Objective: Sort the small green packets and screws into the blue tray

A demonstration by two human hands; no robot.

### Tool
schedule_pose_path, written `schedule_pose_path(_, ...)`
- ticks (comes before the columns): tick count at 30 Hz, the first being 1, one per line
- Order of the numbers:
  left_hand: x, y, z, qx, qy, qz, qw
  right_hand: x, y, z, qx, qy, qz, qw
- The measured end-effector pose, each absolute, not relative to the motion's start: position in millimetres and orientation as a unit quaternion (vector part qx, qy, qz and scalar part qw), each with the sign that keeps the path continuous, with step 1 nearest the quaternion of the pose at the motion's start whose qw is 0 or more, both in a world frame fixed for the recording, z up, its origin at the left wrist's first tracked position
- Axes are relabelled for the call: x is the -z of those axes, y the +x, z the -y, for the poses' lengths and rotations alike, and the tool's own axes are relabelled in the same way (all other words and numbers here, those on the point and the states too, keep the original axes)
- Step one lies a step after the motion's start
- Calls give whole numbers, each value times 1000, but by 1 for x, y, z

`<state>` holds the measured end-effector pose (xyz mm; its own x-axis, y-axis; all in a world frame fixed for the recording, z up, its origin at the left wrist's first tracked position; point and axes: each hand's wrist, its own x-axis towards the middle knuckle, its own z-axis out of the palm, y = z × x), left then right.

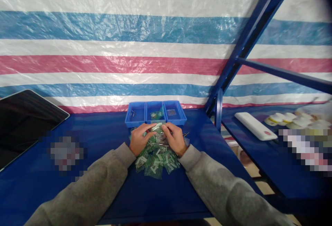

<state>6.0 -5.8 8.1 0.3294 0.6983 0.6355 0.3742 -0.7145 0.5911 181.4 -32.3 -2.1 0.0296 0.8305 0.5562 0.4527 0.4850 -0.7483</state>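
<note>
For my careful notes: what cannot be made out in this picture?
Head view:
Small white piece between left hand and right hand: these hide part; too small to identify.
Green-tinted clear plastic bags: overlapping, partly hidden by hands; count unclear.
Flat black panel with pale rim: left edge cuts it off.
Greyish patch on blue table: pixel blocks mask it.

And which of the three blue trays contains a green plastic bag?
The middle tray, between the other two: a greenish bag lies in it. The left tray and the right tray show none.
</note>
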Motion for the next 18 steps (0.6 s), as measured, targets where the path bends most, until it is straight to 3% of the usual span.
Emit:
schedule_pose_path(5,-7,4,5,-485,763,-399,154,-5,182,37,-192,-421,678,572)
schedule_pose_path(8,-7,3,7,-486,766,-396,143,-6,182,37,-174,-402,710,551)
schedule_pose_path(18,-9,5,7,-514,764,-350,171,2,179,32,-145,-445,693,548)
